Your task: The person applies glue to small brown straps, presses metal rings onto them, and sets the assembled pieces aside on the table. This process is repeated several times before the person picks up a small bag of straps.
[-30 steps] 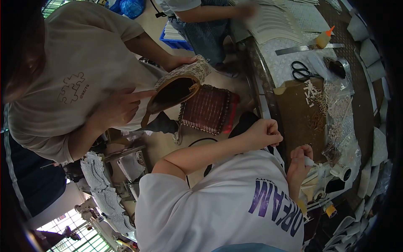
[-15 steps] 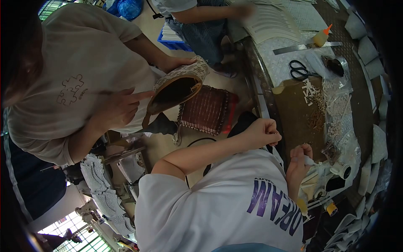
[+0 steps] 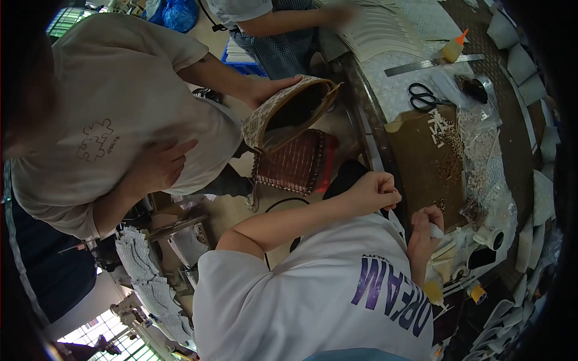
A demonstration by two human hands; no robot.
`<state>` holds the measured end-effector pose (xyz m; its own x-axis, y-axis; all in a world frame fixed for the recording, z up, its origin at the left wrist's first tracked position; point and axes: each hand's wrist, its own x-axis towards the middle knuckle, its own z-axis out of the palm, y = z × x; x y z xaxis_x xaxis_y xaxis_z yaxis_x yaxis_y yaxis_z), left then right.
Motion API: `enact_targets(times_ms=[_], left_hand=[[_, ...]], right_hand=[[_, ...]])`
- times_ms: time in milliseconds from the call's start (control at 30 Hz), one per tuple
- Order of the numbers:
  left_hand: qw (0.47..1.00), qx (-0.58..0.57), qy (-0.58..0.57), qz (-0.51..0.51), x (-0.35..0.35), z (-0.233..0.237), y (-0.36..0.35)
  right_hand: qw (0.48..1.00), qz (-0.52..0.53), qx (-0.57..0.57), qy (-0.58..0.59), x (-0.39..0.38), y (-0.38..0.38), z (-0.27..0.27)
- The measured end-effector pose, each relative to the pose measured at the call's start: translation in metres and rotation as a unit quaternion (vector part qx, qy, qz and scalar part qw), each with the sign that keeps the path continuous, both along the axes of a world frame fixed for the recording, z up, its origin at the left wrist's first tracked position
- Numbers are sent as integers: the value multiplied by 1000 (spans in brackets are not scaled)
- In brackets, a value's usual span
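My left hand (image 3: 376,191) is closed, its fingertips pinched together near the table edge, on something I cannot make out. Lower and to the right, my right hand (image 3: 424,233) is curled in, with a small white piece (image 3: 436,231) showing between its fingers. Both hands are in front of my white shirt, beside a brown sheet (image 3: 424,162) on the table. On that sheet lie short white strips (image 3: 438,129), small tan bits (image 3: 454,143) and a heap of brownish pieces (image 3: 448,168).
A co-worker at the left holds an open patterned bag (image 3: 256,123). Another person's arm (image 3: 283,23) reaches over pale curved strips (image 3: 385,30). Scissors (image 3: 423,96), a metal ruler (image 3: 409,66), a glue bottle (image 3: 453,49) and a plastic bag (image 3: 490,162) lie on the table. A brown woven stool (image 3: 289,162) stands below.
The co-worker's bag has swung to the right and tilted, its mouth turned; that person's pointing hand has come away from it. My hands have barely moved.
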<state>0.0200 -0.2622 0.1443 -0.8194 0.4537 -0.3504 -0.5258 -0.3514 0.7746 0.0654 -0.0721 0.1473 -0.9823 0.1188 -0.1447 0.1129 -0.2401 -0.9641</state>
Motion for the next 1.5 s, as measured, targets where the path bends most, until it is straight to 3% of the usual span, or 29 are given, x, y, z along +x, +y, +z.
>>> enact_targets(times_ms=[433,833,1333,1500], left_hand=[[1000,-9,7,-5,1,5,6],[986,-91,130,41,9,11,28],[994,-69,89,0,9,27,33],[988,-80,128,-5,8,23,36]], right_hand=[[1000,-3,-5,4,3,2,-1],[993,57,96,-42,6,4,4],[994,28,97,-52,11,10,-4],[991,27,122,-52,12,14,-3]])
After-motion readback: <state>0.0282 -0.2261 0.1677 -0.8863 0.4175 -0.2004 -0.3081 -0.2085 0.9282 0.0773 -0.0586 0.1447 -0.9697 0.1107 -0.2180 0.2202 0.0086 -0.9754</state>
